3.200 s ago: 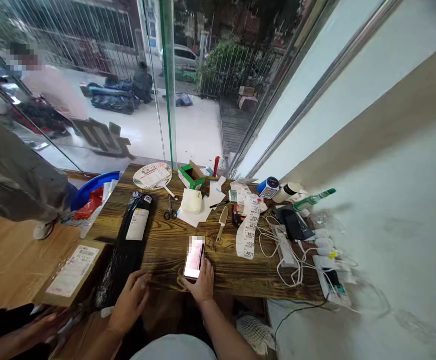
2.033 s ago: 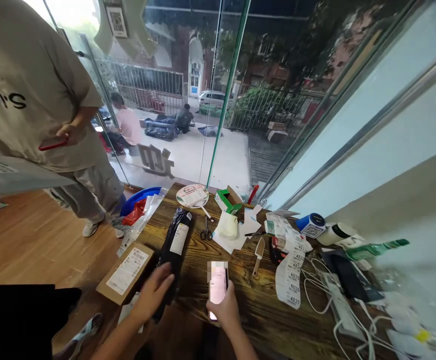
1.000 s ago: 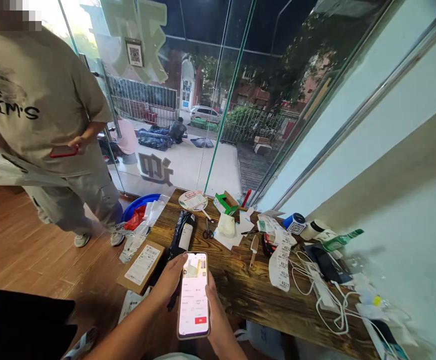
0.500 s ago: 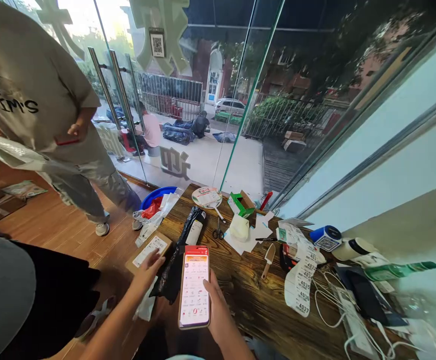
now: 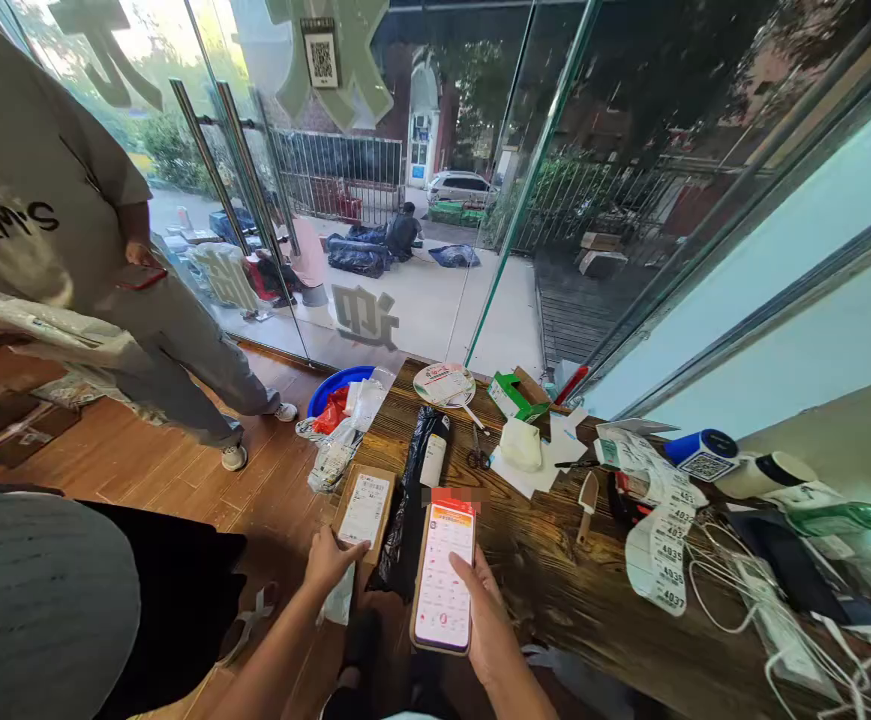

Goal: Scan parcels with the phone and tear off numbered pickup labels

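Holding the phone (image 5: 442, 590) face up in my right hand (image 5: 484, 600), I have its right edge gripped between palm and fingers, thumb over the lit screen. The phone is at the near side of the tabletop (image 5: 525, 545), just in front of the black-wrapped parcel (image 5: 409, 510). My left hand (image 5: 330, 565) touches the near end of the cardboard box (image 5: 381, 530); the thumb lies on top beside the printed label (image 5: 365, 505), but whether the other fingers close beneath I cannot tell. For good control, the phone is best held low on its frame, leaving the thumb loose for light, single taps. The label should face up, uncovered by the thumb. Should the box need lifting, support from below seems safer than a corner pinch, which could let it swing into the parcel.
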Demonstrator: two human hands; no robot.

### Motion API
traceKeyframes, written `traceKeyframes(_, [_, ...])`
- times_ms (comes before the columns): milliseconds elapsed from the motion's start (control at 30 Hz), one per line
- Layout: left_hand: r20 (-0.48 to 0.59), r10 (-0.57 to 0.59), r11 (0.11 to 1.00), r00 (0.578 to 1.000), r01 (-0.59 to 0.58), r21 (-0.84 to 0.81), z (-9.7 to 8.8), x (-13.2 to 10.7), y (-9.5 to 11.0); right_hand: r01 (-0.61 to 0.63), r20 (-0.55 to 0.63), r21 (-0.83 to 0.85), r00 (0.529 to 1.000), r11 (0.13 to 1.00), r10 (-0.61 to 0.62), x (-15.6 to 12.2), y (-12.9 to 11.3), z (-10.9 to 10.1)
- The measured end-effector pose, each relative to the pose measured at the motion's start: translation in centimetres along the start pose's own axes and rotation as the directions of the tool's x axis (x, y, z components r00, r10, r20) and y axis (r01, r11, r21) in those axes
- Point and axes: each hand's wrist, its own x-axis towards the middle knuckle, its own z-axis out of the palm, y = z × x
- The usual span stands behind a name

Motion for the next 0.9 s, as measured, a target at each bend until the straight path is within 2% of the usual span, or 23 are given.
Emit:
traceKeyframes(100, [-0.085,-0.028,0.999,0.996,0.025,-0.037,1.6,-1.2,0.1,-0.009,-0.056,0.039,0.998,0.999,0.011,-0.2,0.9,0.1])
traceKeyframes(200, [-0.161,-0.053,0.995,0.986,0.038,-0.098,1.9,-2.3,-0.7,-0.049,-0.115,0.112,0.991,0.992,0.062,-0.4,1.5,0.7])
traceKeyframes(333, [-0.215,0.002,0.992,0.977,-0.028,-0.120,0.8,-3.5,-3.1,-0.098,-0.194,0.191,0.972,0.977,0.135,-0.7,2.1,1.6])
traceKeyframes(433, [-0.268,0.140,0.988,0.953,-0.153,-0.028,-0.6,-4.2,-4.2,-0.078,-0.219,0.185,0.969,0.980,0.118,-0.6,2.8,1.4])
traceKeyframes(533, [-0.227,0.388,0.921,0.893,-0.363,0.143,-1.4,-4.4,-3.5,-0.059,-0.216,0.170,0.972,0.984,0.096,0.0,4.0,0.3])
traceKeyframes(600, [-0.111,0.572,0.804,0.813,-0.530,0.269,-1.2,-4.1,-2.5,-0.062,-0.208,0.167,0.973,0.984,0.097,0.5,4.8,-0.5])
traceKeyframes(667, [-0.006,0.687,0.675,0.727,-0.635,0.376,-0.4,-3.5,-1.6,-0.064,-0.211,0.168,0.973,0.984,0.099,0.8,5.5,-1.0])
traceKeyframes(733, [0.035,0.729,0.595,0.684,-0.658,0.461,0.6,-2.9,-1.0,-0.066,-0.215,0.165,0.971,0.984,0.101,1.0,5.9,-1.3])
traceKeyframes(900, [0.021,0.763,0.518,0.645,-0.631,0.577,2.0,-2.2,-0.3,-0.060,-0.247,0.166,0.964,0.984,0.101,1.0,6.0,-1.6])
